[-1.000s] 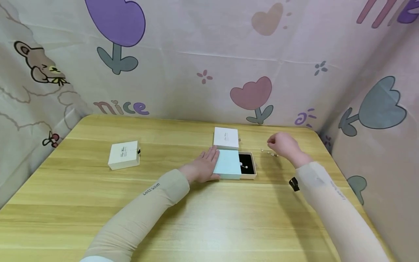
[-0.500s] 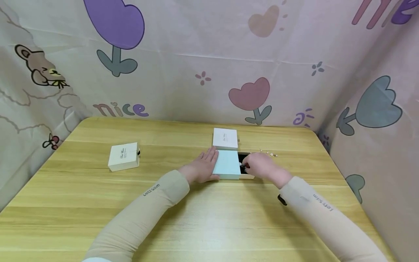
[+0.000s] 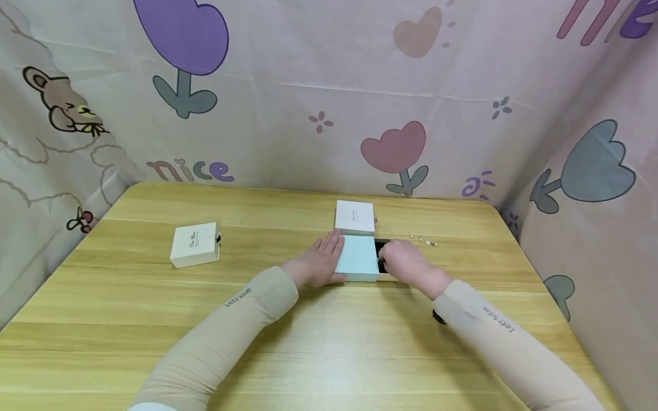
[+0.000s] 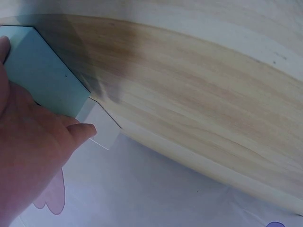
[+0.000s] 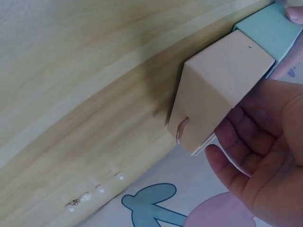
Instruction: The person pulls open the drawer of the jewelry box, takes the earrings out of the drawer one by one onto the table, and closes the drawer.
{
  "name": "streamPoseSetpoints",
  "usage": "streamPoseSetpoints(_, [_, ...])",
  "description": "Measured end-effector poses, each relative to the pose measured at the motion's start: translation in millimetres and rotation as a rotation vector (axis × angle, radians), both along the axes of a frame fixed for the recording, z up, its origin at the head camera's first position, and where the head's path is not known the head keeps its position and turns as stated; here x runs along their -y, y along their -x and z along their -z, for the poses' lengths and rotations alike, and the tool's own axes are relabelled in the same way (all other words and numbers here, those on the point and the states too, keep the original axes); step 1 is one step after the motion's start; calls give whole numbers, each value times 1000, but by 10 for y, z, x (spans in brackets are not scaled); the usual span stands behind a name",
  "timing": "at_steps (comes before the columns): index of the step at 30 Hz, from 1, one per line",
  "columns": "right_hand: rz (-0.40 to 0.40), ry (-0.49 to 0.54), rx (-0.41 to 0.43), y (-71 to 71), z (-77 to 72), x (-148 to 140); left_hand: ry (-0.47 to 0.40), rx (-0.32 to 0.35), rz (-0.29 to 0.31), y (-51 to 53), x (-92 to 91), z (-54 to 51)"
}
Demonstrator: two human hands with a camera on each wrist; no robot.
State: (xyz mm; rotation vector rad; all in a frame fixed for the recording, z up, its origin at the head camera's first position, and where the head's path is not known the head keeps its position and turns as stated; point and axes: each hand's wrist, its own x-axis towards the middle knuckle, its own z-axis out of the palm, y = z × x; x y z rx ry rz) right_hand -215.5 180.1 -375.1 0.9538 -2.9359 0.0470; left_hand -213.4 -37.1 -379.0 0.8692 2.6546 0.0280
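Clearly "Let's Slim" (sleeve (image 3: 218,339) near box (image 3: 357,254))

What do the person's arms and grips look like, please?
The left sleeve and right sleeve are beige with dark "Lets Slim" lettering; something white shows at the left one's upper end, something black at the right cuff. Left grip and right grip are bare.

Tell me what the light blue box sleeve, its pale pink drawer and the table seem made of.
Light blue square box sleeve: probably stiff cardboard, matte, judging by its crisp, straight edges.
Pale pink drawer: likely paper-covered board too, smooth and matte, with flat, sharp-edged faces.
Yellow-brown table: wood-look, streaked with grain, softly shiny; solid wood or laminate, I can't tell.
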Motion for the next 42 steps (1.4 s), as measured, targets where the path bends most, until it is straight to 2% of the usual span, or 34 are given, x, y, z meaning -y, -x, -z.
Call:
streamPoseSetpoints(6, [29,103,83,82,-114,-29,-10,2,-7,16,10,7])
streamPoseSetpoints(8, [75,146,114,120,-207,-63,-9,4,-9,22,14,7])
streamPoseSetpoints(12, [176,197,122,237,-380,-202,-8,3,-16,31,24,16])
streamPoseSetpoints(17, [287,223,144,405,-461,-469,-1,4,-18,35,35,40])
streamPoseSetpoints(21, [371,235,193,513,-412,-679,8,6,-17,32,35,50])
streamPoseSetpoints(27, [477,212,234,620,-241,-917,9,-1,-11,19,30,48])
streamPoseSetpoints(32, [517,196,249,675,-121,-1042,1,-2,-7,14,19,43])
streamPoseSetpoints(42, [569,142,285,694,-2,-1131,2,-5,-5,11,-1,49])
